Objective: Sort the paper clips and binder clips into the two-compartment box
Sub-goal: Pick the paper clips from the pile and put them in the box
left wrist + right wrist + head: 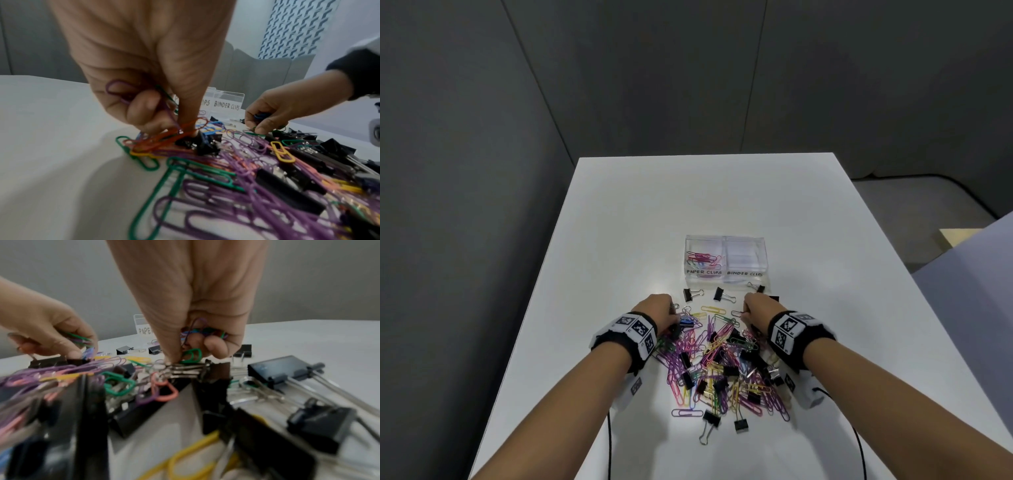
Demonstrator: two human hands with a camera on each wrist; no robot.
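A clear two-compartment box labelled PAPER CLIPS and BINDER CLIPS stands past a mixed pile of coloured paper clips and black binder clips. Several paper clips lie in its left compartment; the right one looks bare. My left hand is at the pile's far left, fingers curled round purple and green paper clips, fingertips down among orange clips. My right hand is at the far right, holding a bunch of paper clips and pinching a green one.
Three loose black binder clips lie between the pile and the box. More binder clips lie right of my right hand. The white table ends near the left and right of the pile; cables trail off the near edge.
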